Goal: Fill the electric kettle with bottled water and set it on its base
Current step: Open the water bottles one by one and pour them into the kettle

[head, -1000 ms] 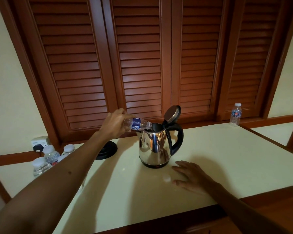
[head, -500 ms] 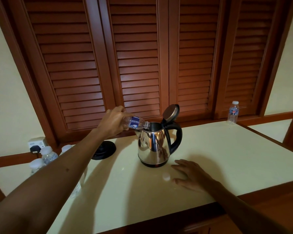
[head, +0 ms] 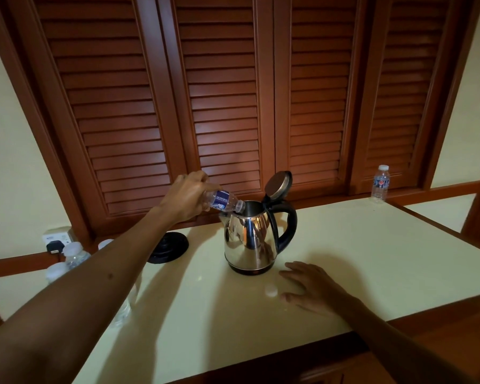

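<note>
A steel electric kettle (head: pixel 248 241) with a black handle stands mid-table, its lid (head: pixel 278 184) swung up. My left hand (head: pixel 187 196) grips a small water bottle (head: pixel 224 201) with a blue label, tipped nearly flat, its neck over the kettle's mouth. The black round base (head: pixel 170 247) lies on the table left of the kettle, partly behind my left forearm. My right hand (head: pixel 313 286) rests flat on the table just right of the kettle's foot, fingers spread. A white bottle cap (head: pixel 270 290) lies beside its fingertips.
The cream table (head: pixel 372 259) ends in a wooden front edge. Several capped water bottles (head: pixel 74 254) stand at the far left, near a wall socket with a black plug (head: pixel 56 241). Another bottle (head: pixel 380 187) stands at the back right. Louvred wooden shutters (head: pixel 233 92) close the back.
The view has tilted slightly upward, so the scene sits lower in the frame. Both hands, the tipped bottle and the kettle keep their positions.
</note>
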